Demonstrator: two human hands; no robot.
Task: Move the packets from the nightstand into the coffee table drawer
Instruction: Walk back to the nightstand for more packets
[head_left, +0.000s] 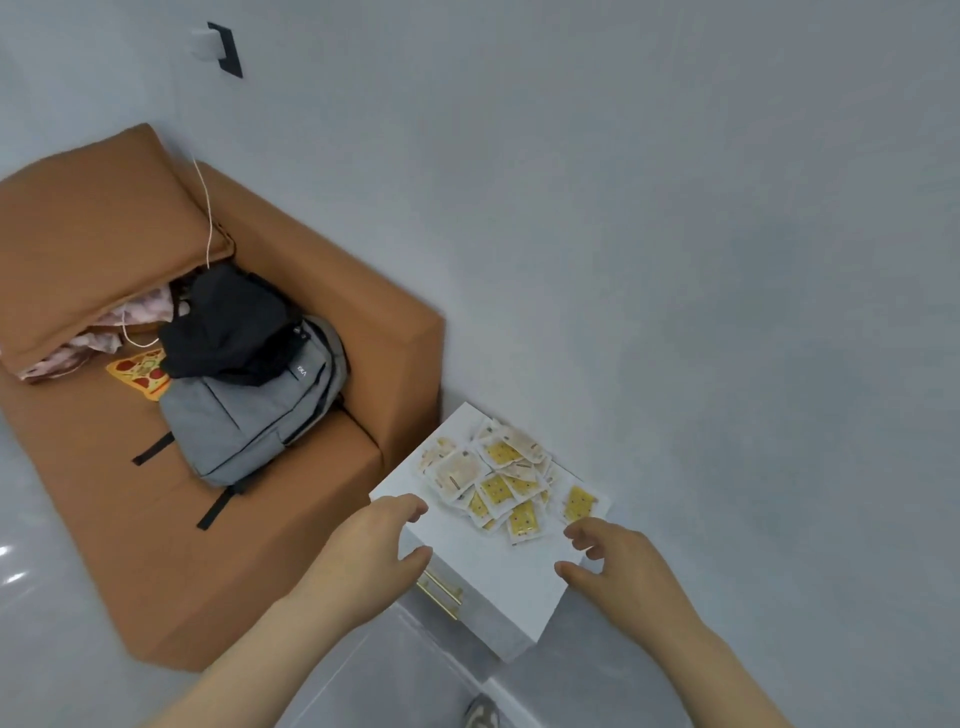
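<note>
The packets (498, 483) lie in a loose, overlapping heap on the far half of the nightstand (498, 571), whose white surface stands just beside a brown sofa (104, 519) carrying a grey backpack (249, 421). The person's left hand (363, 551) and right hand (618, 566) hover over its near edge, fingers loosely curved, both holding nothing.

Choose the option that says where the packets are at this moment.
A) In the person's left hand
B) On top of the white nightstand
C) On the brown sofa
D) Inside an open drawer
B: the packets lie in a heap on top of the white nightstand, while the left hand and the right hand hold nothing.
</note>
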